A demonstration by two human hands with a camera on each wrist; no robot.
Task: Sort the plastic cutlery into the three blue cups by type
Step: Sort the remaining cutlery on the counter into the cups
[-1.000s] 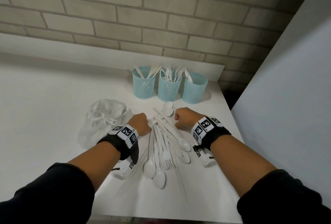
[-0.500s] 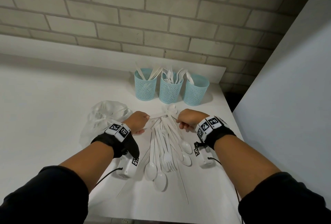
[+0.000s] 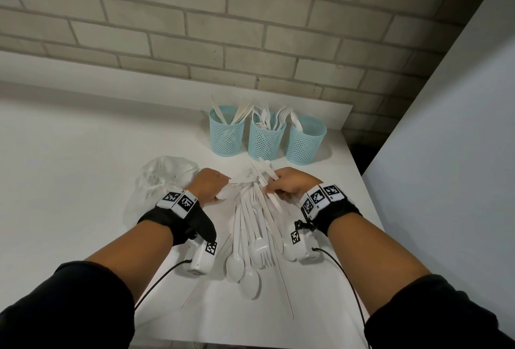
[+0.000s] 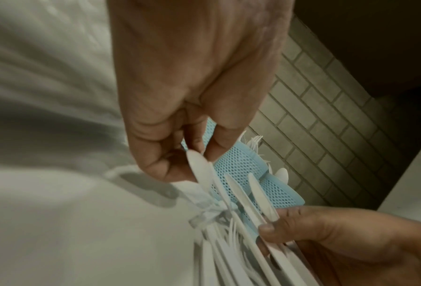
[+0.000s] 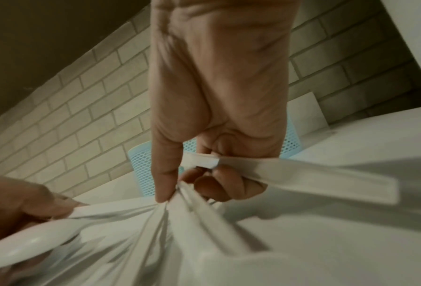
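Three blue mesh cups stand in a row at the back: the left cup (image 3: pixel 227 132) holds knives, the middle cup (image 3: pixel 266 138) forks, the right cup (image 3: pixel 305 141) a spoon. A pile of white plastic cutlery (image 3: pixel 250 237) lies between my wrists. My left hand (image 3: pixel 218 188) pinches a spoon (image 4: pixel 201 171) by its bowl end at the pile's far left. My right hand (image 3: pixel 276 187) grips a few knives (image 4: pixel 258 195), with a flat handle (image 5: pixel 302 178) sticking out sideways. The cups (image 4: pixel 239 168) show just beyond my fingers.
A crumpled clear plastic bag (image 3: pixel 164 178) lies left of my left hand. The white table (image 3: pixel 69 181) ends at a brick wall behind the cups. A grey panel (image 3: pixel 446 153) rises along the right edge. Cables trail from both wrist cameras.
Both hands have closed on pieces at the far end of the pile and raised them a little. The knives in my right hand now fan upward toward the cups.
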